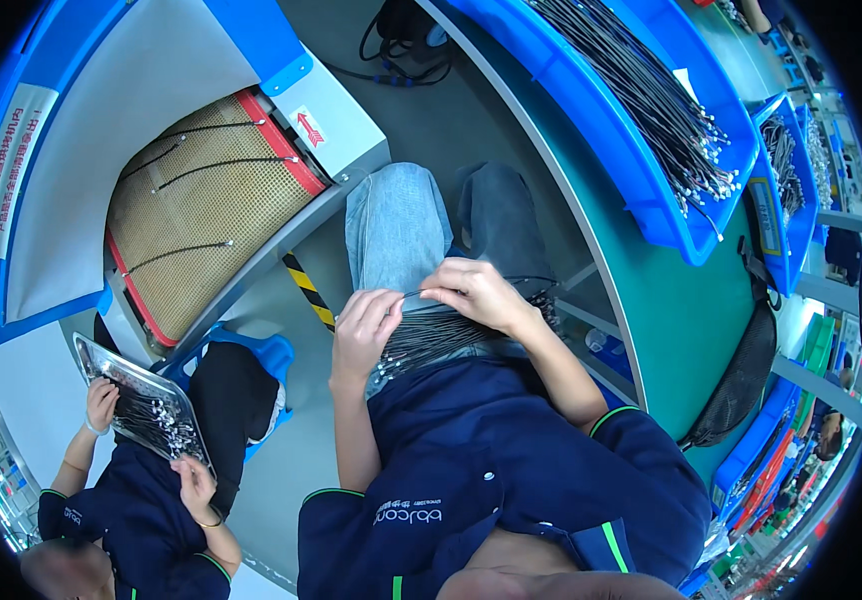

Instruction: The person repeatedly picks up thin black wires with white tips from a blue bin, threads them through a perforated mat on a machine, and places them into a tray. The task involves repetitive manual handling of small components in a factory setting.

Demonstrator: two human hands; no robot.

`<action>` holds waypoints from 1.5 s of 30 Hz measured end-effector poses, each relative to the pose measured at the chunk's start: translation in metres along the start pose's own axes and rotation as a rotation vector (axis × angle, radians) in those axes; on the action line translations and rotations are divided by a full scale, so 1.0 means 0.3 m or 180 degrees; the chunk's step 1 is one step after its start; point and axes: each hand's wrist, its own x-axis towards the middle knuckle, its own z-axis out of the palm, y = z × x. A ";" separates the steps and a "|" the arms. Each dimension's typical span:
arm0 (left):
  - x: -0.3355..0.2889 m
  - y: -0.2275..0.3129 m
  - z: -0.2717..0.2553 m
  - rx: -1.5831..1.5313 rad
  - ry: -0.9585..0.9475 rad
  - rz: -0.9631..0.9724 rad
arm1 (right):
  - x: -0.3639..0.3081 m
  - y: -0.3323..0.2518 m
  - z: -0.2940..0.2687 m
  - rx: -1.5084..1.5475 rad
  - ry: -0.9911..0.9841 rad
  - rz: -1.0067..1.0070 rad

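Observation:
A thin black cable (pixel 413 294) is pinched between the fingertips of both my hands, over my lap. My left hand (pixel 363 328) is closed on one part of it, and the fingers of my right hand (pixel 479 294) grip it a short way to the right. Part of the cable reaches past my right hand. Just under my hands, a bundle of black cables (pixel 441 340) lies crosswise on my thighs, with small connectors at its left end. My right forearm and hand cover part of that bundle.
A mesh conveyor belt (pixel 213 215) at the left carries several cables. Beside me, another person holds a metal tray (pixel 93 352) of cables. A green-topped table (pixel 666 330) curves along my right, with a blue bin (pixel 686 235) full of cables. A striped post (pixel 308 290) stands near my knees.

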 end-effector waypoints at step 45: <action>-0.162 -0.195 -0.303 0.0567 0.0570 -0.1147 | -0.029 0.061 -0.151 -0.0644 0.0551 -0.0133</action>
